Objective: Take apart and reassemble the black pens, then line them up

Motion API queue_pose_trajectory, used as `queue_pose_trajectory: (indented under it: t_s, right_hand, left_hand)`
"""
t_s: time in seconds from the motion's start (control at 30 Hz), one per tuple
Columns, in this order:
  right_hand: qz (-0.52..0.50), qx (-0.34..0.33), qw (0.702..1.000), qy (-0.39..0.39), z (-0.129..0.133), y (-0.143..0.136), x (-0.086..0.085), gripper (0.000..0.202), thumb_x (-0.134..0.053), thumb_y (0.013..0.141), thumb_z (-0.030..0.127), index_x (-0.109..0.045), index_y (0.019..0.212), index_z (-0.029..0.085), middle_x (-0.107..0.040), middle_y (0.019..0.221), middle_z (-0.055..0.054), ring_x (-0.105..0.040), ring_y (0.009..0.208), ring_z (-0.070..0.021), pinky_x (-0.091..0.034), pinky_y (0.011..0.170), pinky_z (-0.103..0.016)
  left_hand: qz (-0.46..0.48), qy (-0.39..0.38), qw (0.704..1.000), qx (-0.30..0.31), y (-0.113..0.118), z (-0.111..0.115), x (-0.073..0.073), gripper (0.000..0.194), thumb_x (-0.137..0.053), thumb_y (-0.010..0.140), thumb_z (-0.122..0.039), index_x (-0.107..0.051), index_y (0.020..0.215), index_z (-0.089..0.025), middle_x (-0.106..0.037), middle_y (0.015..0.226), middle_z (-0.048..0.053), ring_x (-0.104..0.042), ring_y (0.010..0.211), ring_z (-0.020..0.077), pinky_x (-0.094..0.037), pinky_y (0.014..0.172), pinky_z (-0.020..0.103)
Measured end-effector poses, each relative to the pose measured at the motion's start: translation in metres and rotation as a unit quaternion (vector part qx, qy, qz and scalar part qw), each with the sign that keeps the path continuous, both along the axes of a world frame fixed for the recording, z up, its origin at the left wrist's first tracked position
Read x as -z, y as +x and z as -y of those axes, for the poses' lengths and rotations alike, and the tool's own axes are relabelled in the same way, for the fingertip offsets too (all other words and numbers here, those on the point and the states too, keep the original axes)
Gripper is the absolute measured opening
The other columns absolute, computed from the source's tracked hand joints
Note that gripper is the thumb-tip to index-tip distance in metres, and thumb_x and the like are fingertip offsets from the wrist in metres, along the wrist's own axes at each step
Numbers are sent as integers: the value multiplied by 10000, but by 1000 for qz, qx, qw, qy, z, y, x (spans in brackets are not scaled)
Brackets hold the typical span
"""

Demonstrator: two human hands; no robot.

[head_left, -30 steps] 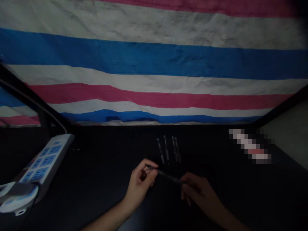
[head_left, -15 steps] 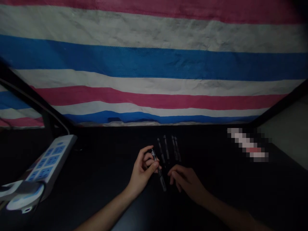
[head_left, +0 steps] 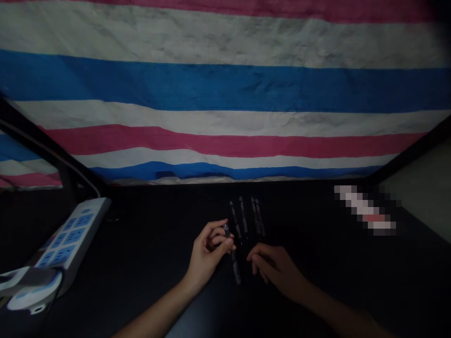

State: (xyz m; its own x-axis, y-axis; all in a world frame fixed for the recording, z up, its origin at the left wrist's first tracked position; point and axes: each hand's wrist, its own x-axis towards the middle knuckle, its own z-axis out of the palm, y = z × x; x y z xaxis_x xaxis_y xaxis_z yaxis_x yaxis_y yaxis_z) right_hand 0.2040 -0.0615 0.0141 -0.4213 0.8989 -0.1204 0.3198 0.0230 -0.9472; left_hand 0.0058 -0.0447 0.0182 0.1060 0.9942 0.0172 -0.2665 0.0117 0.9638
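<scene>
My left hand (head_left: 208,251) is closed around a dark pen with a clear section (head_left: 235,268), gripping its upper part between thumb and fingers. The pen slants, its upper end near my index fingertip and its lower end toward me. To the right, my right hand (head_left: 269,263) is held low with fingers curled and pressed together. Whether something small is between them cannot be made out. Just beyond both hands, several similar pens (head_left: 244,213) lie side by side on the black table (head_left: 169,211), pointing away from me.
A white power strip with blue sockets (head_left: 72,234) lies at the left, a plug and cable (head_left: 38,277) at its near end. A blurred-out pale and red item (head_left: 364,211) is at the right. Behind the table hangs a striped sheet (head_left: 225,89).
My left index finger has come down over the pen's upper end, and the pen has turned slightly more upright. My right hand has barely moved. The view has shifted a little.
</scene>
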Motion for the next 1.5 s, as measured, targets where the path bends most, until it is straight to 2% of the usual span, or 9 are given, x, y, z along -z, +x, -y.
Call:
queue_pose_trajectory:
  t_s: [0.13,0.3,0.53,0.87,1.1,1.23,1.3,1.37,1.5]
  right_hand:
    - [-3,1,1000,-2,0,0,-2,232,-447,926,310,-622,861,173,-599,639,26,-473,455,-58,-343,459,-172]
    - [-6,4,1000,-10,0,0,-3,231,-455,918,324,-625,862,177,-592,634,34,-477,443,-61,-346,454,-174]
    - [11,7,1000,6,2,-1,-5,197,-460,907,275,-629,861,185,-597,633,29,-477,470,-67,-356,462,-174]
    - [-4,12,1000,7,4,-2,-2,166,-456,891,237,-609,851,185,-598,643,35,-494,451,-64,-365,453,-176]
    - [108,11,983,146,6,0,-4,143,-478,863,167,-614,882,209,-614,692,24,-552,580,-102,-417,539,-205]
    - [204,-17,930,306,-3,0,-8,224,-439,866,71,-601,959,194,-657,871,-22,-605,784,-147,-490,722,-274]
    - [292,-41,858,420,-12,-2,-8,253,-442,855,34,-606,988,174,-666,931,-48,-593,901,-190,-486,818,-343]
    - [384,-50,762,520,-21,-6,-8,232,-466,859,47,-614,1000,157,-663,1026,-79,-563,1012,-244,-474,863,-405]
    - [420,-45,714,559,-34,-13,-5,199,-456,891,80,-640,918,152,-667,1009,-107,-554,1023,-279,-450,895,-479]
  left_hand:
    - [8,-11,1000,-12,0,0,-1,506,-695,771,-227,-485,1232,-217,-646,841,7,-663,663,127,-521,622,243]
    - [19,-29,999,-22,-1,-1,0,393,-724,744,-219,-543,1091,-184,-661,825,11,-661,650,126,-519,612,235]
    - [16,-34,999,-28,-1,-2,-3,394,-727,738,-226,-542,1084,-194,-668,827,10,-665,651,132,-510,592,227]
    - [-4,-7,998,-61,-3,-19,-25,409,-737,721,-245,-543,1075,-184,-676,819,8,-672,658,138,-518,595,228]
    - [-119,58,989,-69,-4,-53,-27,485,-702,736,-272,-523,1178,-189,-599,723,-30,-625,612,122,-516,587,235]
    - [-225,56,972,-43,-4,-77,-13,453,-702,705,-267,-561,1127,-183,-592,670,-34,-596,528,128,-506,498,240]
    - [-273,67,958,-49,-2,-87,-6,419,-713,680,-242,-598,1080,-193,-602,687,-28,-593,512,127,-501,479,238]
    - [-287,73,953,-67,1,-94,-1,385,-732,642,-206,-636,1015,-200,-622,773,-3,-578,501,112,-483,462,226]
    - [-291,67,952,-72,3,-93,2,352,-744,622,-189,-654,961,-173,-633,838,30,-549,442,79,-462,443,210]
